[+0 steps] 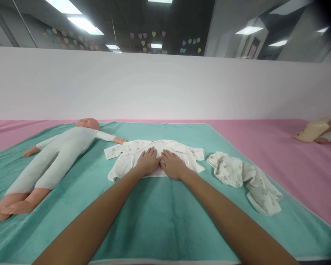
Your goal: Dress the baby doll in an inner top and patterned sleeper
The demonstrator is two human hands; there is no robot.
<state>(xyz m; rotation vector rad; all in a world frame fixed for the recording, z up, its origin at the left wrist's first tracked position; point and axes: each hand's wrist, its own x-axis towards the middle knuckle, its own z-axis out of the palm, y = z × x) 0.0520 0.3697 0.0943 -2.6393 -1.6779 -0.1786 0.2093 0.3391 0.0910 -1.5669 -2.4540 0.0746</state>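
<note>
A small white baby shirt (129, 149) with a faint print lies spread on the teal blanket, its front opened out and its sleeves reaching to both sides. My left hand (148, 161) rests flat on the middle of the shirt, fingers stretched forward. Beside it, my right hand (173, 164) also lies flat on the cloth, the two thumbs close together. Neither hand grips anything. To the right lies a crumpled pair of printed baby trousers (245, 176). A baby doll (63, 147) in a white suit lies on its back to the left, one hand near the shirt's left sleeve.
The teal blanket (154, 221) covers a pink sheet (270, 147). At the far right edge, part of another doll (314, 130) shows on the pink. A low white wall (154, 84) stands behind, with mirror or glass above it.
</note>
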